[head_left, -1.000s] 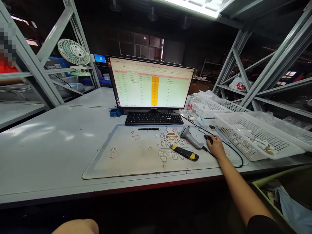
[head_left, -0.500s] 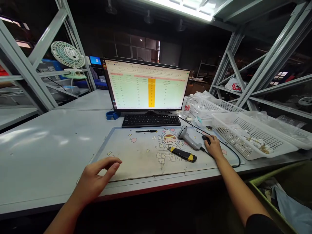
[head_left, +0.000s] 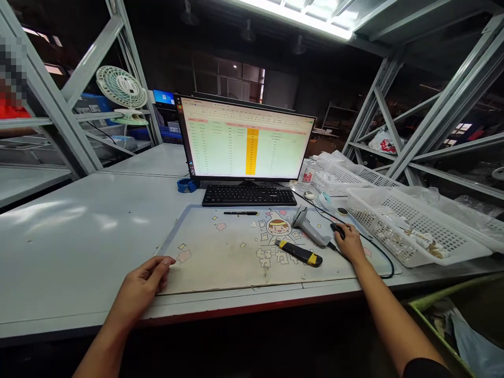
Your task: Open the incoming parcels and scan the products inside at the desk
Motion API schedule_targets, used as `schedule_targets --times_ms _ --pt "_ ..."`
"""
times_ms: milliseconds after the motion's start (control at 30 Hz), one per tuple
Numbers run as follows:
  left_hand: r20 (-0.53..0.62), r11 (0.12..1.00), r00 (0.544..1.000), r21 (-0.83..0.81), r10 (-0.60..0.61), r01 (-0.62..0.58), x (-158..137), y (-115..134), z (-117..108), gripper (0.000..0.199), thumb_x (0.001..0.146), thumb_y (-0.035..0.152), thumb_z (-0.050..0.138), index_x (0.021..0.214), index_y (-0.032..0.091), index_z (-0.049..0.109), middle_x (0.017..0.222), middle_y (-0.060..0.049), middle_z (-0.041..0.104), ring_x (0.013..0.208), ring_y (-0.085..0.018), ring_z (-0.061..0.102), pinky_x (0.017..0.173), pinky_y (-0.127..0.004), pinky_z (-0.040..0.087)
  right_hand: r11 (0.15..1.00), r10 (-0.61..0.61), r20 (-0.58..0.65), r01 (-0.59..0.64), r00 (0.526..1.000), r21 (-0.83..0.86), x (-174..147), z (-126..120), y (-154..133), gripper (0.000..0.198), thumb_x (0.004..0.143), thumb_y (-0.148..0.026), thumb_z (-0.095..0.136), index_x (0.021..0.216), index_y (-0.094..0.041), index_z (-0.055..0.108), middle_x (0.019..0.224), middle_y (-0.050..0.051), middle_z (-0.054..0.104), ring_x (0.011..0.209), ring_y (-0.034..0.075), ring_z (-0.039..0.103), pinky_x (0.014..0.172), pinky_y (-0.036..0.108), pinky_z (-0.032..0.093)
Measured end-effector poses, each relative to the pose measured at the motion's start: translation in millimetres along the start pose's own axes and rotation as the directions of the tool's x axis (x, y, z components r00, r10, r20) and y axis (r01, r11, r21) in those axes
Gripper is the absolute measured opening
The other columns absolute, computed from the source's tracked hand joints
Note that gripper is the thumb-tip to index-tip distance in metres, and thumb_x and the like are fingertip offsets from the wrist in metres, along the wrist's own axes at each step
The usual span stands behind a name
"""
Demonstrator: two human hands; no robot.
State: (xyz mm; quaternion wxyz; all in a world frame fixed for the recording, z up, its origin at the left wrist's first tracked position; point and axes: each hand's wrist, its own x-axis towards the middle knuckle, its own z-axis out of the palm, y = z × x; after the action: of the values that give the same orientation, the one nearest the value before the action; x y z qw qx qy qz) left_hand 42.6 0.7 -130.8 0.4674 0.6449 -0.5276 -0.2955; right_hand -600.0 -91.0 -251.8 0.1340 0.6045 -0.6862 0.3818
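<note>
On the mat [head_left: 220,270], the right hand [head_left: 350,243] cupped a mouse [head_left: 337,230], probably super light, best side-gripped; the left hand [head_left: 144,283] just curled, thumb-to-finger.

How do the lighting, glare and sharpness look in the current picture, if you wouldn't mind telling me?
In the head view, the overhead light is glaringly bright, with reflections on the left part of the white tabletop; in that same head view, the surroundings behind are dark, the monitor text is too small to read, and the left hand and right hand look reasonably sharp.
</note>
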Motion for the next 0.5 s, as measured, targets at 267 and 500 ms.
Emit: schedule_targets --times_ms 267,500 --pt "0.004 1.0 1.0 0.02 0.007 -0.007 2 -5 -1 0.061 0.072 0.074 0.068 0.094 0.018 0.074 0.062 0.001 0.057 0.058 -0.018 0.055 0.057 -0.029 0.046 1.0 0.012 -0.008 -0.012 1.0 -0.001 -1 2 -1 0.042 0.096 -0.041 0.051 0.126 -0.021 0.072 0.126 0.017 0.059 0.118 0.036 0.056 0.105 0.057 0.051" --pt "0.02 1.0 1.0 -0.02 0.018 -0.018 8 -17 -1 0.061 0.075 0.074 0.071 0.097 0.017 0.074 0.063 0.001 0.056 0.059 -0.017 0.053 0.056 -0.027 0.045 1.0 0.002 0.002 -0.002 1.0 0.004 0 1 -2 0.044 0.095 -0.041 0.051 0.126 -0.019 0.072 0.126 0.018 0.06 0.118 0.037 0.057 0.106 0.059 0.05"
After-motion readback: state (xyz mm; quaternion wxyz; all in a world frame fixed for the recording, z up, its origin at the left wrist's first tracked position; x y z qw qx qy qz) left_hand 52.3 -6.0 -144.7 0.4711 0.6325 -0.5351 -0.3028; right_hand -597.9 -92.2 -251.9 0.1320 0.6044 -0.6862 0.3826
